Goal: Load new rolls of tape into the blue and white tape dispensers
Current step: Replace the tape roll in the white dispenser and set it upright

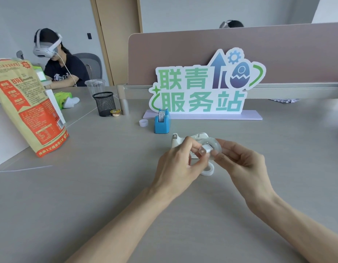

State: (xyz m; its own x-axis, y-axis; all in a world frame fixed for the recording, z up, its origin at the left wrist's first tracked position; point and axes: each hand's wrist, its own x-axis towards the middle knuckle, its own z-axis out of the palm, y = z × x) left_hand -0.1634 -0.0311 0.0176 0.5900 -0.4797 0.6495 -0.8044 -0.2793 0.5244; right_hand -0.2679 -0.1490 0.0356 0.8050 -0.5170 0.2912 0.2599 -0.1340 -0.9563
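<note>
Pinched in left hand [180, 164]: hub [203, 151], at the hole of clear roll [214, 144] gripped in right hand [245, 164]. Just behind fingers, partly hidden: white dispenser [178, 141]. Beneath: second roll [208, 170]. Farther back: blue dispenser [162, 127], sign [202, 88].

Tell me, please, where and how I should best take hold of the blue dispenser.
Grip the blue dispenser by its boxy lower body, thumb and fingers across the two flat side walls, coming from the near side. It stands upright with its tape sticking out on top and the sign close behind, so top and back look awkward. A ring stands apart on its left.
</note>
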